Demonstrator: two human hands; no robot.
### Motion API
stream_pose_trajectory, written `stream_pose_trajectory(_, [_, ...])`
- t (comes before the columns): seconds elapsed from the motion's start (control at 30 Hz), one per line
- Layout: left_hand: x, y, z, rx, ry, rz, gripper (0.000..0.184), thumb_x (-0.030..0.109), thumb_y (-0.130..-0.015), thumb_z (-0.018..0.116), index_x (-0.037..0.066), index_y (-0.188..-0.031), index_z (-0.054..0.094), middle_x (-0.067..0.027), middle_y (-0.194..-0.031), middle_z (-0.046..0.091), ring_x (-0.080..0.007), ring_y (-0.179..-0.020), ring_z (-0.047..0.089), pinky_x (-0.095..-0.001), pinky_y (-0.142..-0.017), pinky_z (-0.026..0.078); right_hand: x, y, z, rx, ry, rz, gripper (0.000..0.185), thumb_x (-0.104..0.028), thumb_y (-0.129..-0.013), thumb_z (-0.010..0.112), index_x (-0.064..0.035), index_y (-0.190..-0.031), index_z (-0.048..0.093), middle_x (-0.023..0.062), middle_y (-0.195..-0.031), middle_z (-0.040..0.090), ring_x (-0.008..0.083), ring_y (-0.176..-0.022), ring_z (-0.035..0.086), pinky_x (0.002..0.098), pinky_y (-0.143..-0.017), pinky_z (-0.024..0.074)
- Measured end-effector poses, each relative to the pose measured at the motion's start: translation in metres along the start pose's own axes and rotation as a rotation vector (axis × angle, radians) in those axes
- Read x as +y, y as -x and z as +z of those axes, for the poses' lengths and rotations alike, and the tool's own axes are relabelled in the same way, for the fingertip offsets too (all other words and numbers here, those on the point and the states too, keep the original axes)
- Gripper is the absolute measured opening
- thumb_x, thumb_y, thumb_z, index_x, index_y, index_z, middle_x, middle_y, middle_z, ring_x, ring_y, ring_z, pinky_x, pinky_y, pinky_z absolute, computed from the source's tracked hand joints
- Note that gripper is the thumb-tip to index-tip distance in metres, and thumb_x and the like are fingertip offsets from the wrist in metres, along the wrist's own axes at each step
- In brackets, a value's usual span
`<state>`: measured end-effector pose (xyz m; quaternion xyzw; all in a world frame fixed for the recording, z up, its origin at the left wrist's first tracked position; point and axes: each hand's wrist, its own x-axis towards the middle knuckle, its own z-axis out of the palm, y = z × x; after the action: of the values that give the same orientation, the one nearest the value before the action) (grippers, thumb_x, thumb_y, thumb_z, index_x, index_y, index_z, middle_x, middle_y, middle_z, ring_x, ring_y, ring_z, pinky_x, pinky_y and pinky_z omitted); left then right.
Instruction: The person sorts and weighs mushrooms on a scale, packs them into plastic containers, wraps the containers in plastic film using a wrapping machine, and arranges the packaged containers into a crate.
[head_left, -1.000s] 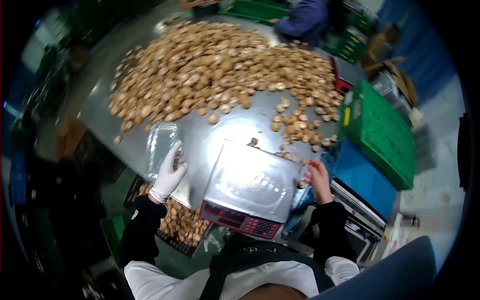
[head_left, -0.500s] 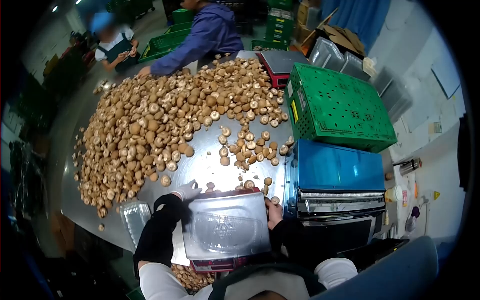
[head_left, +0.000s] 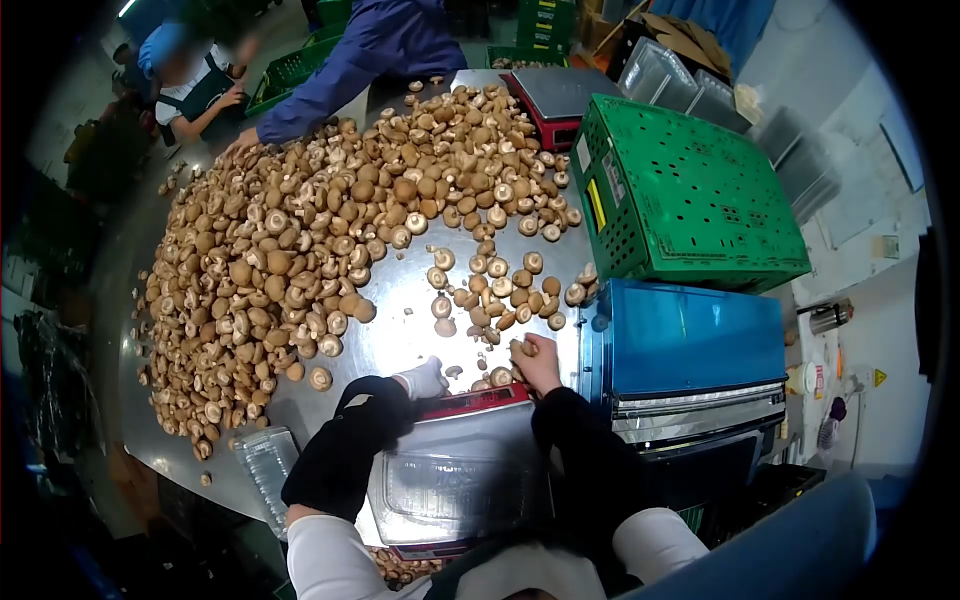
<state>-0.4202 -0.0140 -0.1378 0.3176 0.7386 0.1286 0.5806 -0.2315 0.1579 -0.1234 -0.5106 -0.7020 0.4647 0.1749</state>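
My left hand point(head_left: 424, 380), in a white glove, is just beyond the far left corner of the red scale point(head_left: 465, 403); its fingers are too small and blurred to read. Bare, my right hand point(head_left: 538, 362) closes round a brown mushroom point(head_left: 522, 350) past the scale's far right corner. Other mushrooms point(head_left: 500, 376) lie between the two hands, along the scale's far edge. A clear plastic tray point(head_left: 450, 485) rests on the scale's metal plate. Beyond my hands is a small loose group of mushrooms point(head_left: 497, 290), with a large heap point(head_left: 270, 260) to its left.
Right of my hands stands a blue machine point(head_left: 695, 340), with a green crate point(head_left: 700, 190) behind it. A second scale point(head_left: 565, 95) is at the back. Another clear tray point(head_left: 268, 468) lies left. Two co-workers point(head_left: 375, 50) point(head_left: 200, 95) are across the table.
My right hand has moved from the scale's right side to beyond its far edge and now grips a mushroom. My left hand has shifted right. A co-worker's arm reaches further left over the heap.
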Motion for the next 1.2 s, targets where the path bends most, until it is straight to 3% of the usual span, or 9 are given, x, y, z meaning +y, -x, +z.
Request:
stream_pose_trajectory(0.2, [0.06, 0.015, 0.002, 0.168, 0.096, 0.377, 0.073, -0.003, -0.074, 0.057, 0.004, -0.137, 0.023, -0.0163, -0.109, 0.055, -0.0222, -0.102, 0.052, -0.027, -0.087, 0.042, -0.059, -0.006, 0.003, -0.423, -0.451, -0.033, 0.065, -0.011, -0.074, 0.066, -0.0027, -0.132, 0.038, 0.0147, -0.127, 0.047, 0.0234, -0.115, 0.048, 0.0324, -0.094, 0.04])
stream_pose_trajectory(0.27, [0.04, -0.005, 0.007, 0.197, 0.318, 0.345, 0.07, 0.001, -0.074, 0.06, 0.003, -0.136, 0.027, -0.0152, -0.109, 0.056, -0.0223, -0.1, 0.053, -0.0265, -0.086, 0.042, -0.084, 0.001, -0.02, -0.392, -0.445, 0.074, 0.064, -0.012, -0.075, 0.066, -0.0021, -0.132, 0.038, 0.0152, -0.124, 0.05, 0.0257, -0.115, 0.049, 0.0335, -0.094, 0.0403])
stream_pose_trajectory(0.3, [0.041, 0.001, 0.002, 0.219, 0.228, 0.25, 0.07, 0.006, -0.074, 0.062, 0.002, -0.135, 0.028, -0.016, -0.108, 0.056, -0.0229, -0.099, 0.054, -0.0276, -0.085, 0.043, -0.039, -0.015, -0.006, -0.215, -0.217, -0.129, 0.065, -0.013, -0.075, 0.066, -0.0017, -0.132, 0.036, 0.0174, -0.12, 0.053, 0.0292, -0.114, 0.05, 0.0355, -0.093, 0.0413])
stream_pose_trajectory(0.47, [0.042, 0.019, 0.0, 0.045, -0.063, 0.055, 0.076, 0.026, -0.07, 0.067, -0.007, -0.128, 0.03, -0.0209, -0.104, 0.056, -0.0283, -0.097, 0.055, -0.0337, -0.084, 0.044, -0.022, 0.003, -0.03, -0.276, 0.389, 0.131, 0.066, -0.033, -0.075, 0.062, -0.0019, -0.127, 0.036, 0.0235, -0.126, 0.038, 0.0426, -0.11, 0.046, 0.0443, -0.094, 0.0382])
stream_pose_trajectory(0.67, [0.022, -0.042, 0.035, 0.267, 0.309, 0.438, 0.075, 0.022, -0.076, 0.063, -0.004, -0.134, 0.023, -0.0189, -0.105, 0.054, -0.0294, -0.094, 0.055, -0.0328, -0.087, 0.042, -0.026, 0.007, 0.001, -0.552, 0.011, -0.035, 0.077, -0.017, -0.071, 0.065, 0.0001, -0.134, 0.024, 0.0213, -0.117, 0.046, 0.0337, -0.112, 0.047, 0.0374, -0.097, 0.0379])
stream_pose_trajectory(0.73, [0.072, 0.021, -0.004, 0.23, 0.052, 0.195, 0.073, 0.024, -0.083, 0.055, -0.002, -0.139, 0.018, -0.0251, -0.111, 0.057, -0.0359, -0.1, 0.057, -0.035, -0.087, 0.043, -0.034, 0.005, -0.001, -0.628, -0.126, 0.055, 0.071, -0.012, -0.072, 0.061, -0.001, -0.133, 0.028, 0.0203, -0.115, 0.047, 0.0314, -0.108, 0.05, 0.0348, -0.094, 0.0394])
stream_pose_trajectory(0.83, [0.083, 0.048, -0.028, 0.205, -0.1, 0.109, 0.07, 0.022, -0.082, 0.055, 0.004, -0.141, 0.021, -0.0261, -0.103, 0.06, -0.0365, -0.099, 0.058, -0.0365, -0.085, 0.044, -0.041, 0.0, -0.016, -0.507, 0.109, -0.111, 0.056, -0.005, -0.07, 0.058, 0.0001, -0.122, 0.041, 0.0168, -0.109, 0.05, 0.0288, -0.1, 0.052, 0.0331, -0.087, 0.0423])
stream_pose_trajectory(1.0, [0.053, 0.03, -0.039, 0.573, -0.08, 0.319, 0.033, 0.008, -0.074, 0.056, 0.006, -0.106, 0.057, -0.0185, -0.081, 0.063, -0.0333, -0.077, 0.062, -0.0382, -0.072, 0.049, -0.057, 0.001, -0.026, -0.323, 0.269, -0.132, 0.041, -0.008, -0.071, 0.059, -0.0071, -0.111, 0.052, 0.0171, -0.108, 0.051, 0.0345, -0.105, 0.05, 0.039, -0.089, 0.0428])
stream_pose_trajectory(1.2, [0.064, 0.034, -0.059, 0.827, -0.208, 0.302, 0.05, 0.017, -0.072, 0.062, 0.005, -0.12, 0.051, -0.0204, -0.108, 0.051, -0.0364, -0.1, 0.051, -0.0412, -0.087, 0.043, -0.066, -0.043, -0.037, 0.091, 0.442, -0.288, 0.041, -0.018, -0.074, 0.061, -0.0067, -0.112, 0.051, 0.0198, -0.119, 0.045, 0.0409, -0.11, 0.041, 0.0467, -0.093, 0.0355])
